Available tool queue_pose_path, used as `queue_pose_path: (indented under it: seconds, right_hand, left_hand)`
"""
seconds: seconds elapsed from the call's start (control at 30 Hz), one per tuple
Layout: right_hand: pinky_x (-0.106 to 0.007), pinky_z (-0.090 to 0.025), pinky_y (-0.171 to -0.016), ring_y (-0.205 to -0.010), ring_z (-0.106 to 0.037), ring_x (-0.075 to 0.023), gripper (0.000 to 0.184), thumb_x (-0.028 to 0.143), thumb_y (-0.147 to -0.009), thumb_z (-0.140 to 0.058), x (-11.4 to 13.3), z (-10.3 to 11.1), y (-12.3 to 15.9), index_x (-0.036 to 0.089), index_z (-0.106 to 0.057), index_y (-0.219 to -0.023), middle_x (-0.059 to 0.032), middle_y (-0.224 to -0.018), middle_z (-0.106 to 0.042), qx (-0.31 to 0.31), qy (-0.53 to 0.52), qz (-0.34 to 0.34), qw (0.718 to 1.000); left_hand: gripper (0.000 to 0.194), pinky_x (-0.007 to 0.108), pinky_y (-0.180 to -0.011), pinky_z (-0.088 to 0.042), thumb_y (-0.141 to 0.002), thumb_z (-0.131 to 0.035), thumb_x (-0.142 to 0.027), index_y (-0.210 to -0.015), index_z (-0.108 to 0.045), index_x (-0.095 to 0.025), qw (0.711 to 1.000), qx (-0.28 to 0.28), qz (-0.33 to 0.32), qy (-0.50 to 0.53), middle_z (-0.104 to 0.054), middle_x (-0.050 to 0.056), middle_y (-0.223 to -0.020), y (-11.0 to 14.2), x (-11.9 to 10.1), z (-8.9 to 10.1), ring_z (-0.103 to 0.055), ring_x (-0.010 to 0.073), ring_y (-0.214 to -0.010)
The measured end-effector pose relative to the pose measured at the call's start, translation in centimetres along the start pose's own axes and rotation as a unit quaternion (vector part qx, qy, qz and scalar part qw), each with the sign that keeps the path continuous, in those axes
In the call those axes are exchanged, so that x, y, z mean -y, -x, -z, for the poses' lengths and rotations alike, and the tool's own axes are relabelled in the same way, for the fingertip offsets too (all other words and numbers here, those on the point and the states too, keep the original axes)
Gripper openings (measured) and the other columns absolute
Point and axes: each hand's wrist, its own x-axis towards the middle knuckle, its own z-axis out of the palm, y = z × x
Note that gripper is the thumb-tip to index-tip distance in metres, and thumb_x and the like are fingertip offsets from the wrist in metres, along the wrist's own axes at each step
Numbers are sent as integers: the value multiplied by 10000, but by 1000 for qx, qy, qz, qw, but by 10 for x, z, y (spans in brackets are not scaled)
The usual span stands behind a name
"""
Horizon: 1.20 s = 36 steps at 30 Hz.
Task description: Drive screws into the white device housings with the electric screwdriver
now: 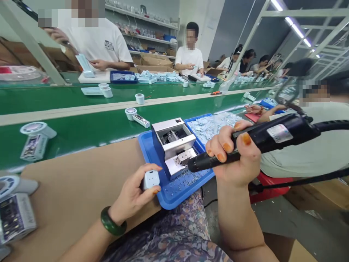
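Near in the scene there are one left hand (133,194), one right hand (234,154), one white plastic housing (151,179), one rotary tool (253,142), one steel bench machine (173,145), one green bangle (113,221), one blue tray (174,199) and one farther blue tray (195,122).

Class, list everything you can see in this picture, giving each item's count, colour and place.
metal bench machine: one, silver, on the near tray
plastic trays: two, blue, near one holding shavings, farther one holding pale parts
plastic part: one, pale blue, in left hand
rotary tool: one, black, in right hand
conveyor belts: two, green, beyond the work surface
cardboard sheet: one, brown, at front left
co-workers: several, along the line
bangle: one, green, on left wrist
left hand: one, orange nails, front
right hand: one, orange nails, front right
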Motion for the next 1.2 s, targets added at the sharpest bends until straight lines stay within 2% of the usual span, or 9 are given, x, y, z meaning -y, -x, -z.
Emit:
queue_pose_path:
  seconds: [0.07,0.13,0.33,0.53,0.7,0.87,0.97,1.07,1.2]
  right_hand:
    - [-193,-493,-488,-403,-486,-40,202,265,-873,-806,-4,15,1,250,-610,-918,126,-604,-558,-34,52,35,997]
    - [-209,-496,-486,-410,-510,-52,206,259,-883,-810,-10,22,1,251,-610,-928,119,-608,-565,-31,95,42,994]
    - [-236,-481,-495,-432,-516,-65,213,283,-915,-803,-29,22,2,260,-596,-958,114,-628,-562,-1,125,48,991]
    - [-241,-419,-469,-444,-484,-65,282,360,-901,-825,-40,22,4,240,-570,-883,99,-643,-535,-10,163,-7,987]
    - [-237,-436,-483,-445,-496,-70,224,312,-920,-812,-28,21,4,240,-600,-925,107,-585,-545,19,152,-61,986]
    - [-226,-452,-466,-381,-447,-53,268,326,-880,-811,2,-3,5,263,-552,-895,137,-571,-510,-15,72,-50,996]
    - [-242,-433,-445,-351,-417,-52,307,343,-860,-824,18,-23,8,272,-526,-871,138,-572,-521,26,33,-65,997]
    - [-266,-431,-456,-347,-427,-50,359,348,-850,-872,25,-41,13,274,-520,-852,135,-584,-548,40,24,-75,996]
    - [-291,-428,-456,-362,-458,-66,398,373,-846,-910,22,-55,19,282,-523,-839,128,-589,-554,28,44,-94,994]
  left_hand:
    - [428,272,-666,-560,-1010,-647,-582,-1195,-691,-199,1000,5,19,11,-718,45,-924,2,5,2,-661,175,-694]
    - [424,271,-641,-545,-1010,-644,-576,-1199,-686,-199,1000,7,20,16,-703,42,-903,4,9,3,-654,177,-689]
    - [340,282,-619,-554,-1022,-654,-485,-1237,-657,-222,999,5,20,41,-701,40,-888,4,8,5,-657,184,-675]
    - [281,259,-623,-565,-1032,-664,-450,-1237,-651,-259,999,3,-15,35,-703,15,-875,-1,-1,10,-674,175,-683]
    - [283,259,-623,-555,-1038,-656,-439,-1241,-660,-242,999,2,-17,31,-721,31,-909,1,5,7,-669,171,-681]
    - [365,255,-657,-546,-1027,-669,-542,-1215,-690,-229,999,4,-39,4,-742,39,-953,0,-2,-1,-671,167,-703]
    - [419,278,-744,-571,-1017,-661,-601,-1185,-689,-218,998,33,-41,-17,-758,60,-984,-4,-13,-4,-707,195,-798]
    - [441,287,-733,-568,-1018,-642,-613,-1195,-682,-210,998,49,-46,-21,-753,66,-965,-5,-16,-8,-699,195,-780]
    - [419,271,-690,-546,-1017,-662,-583,-1209,-675,-211,996,36,-79,-14,-731,45,-915,-4,-14,-10,-672,184,-731]
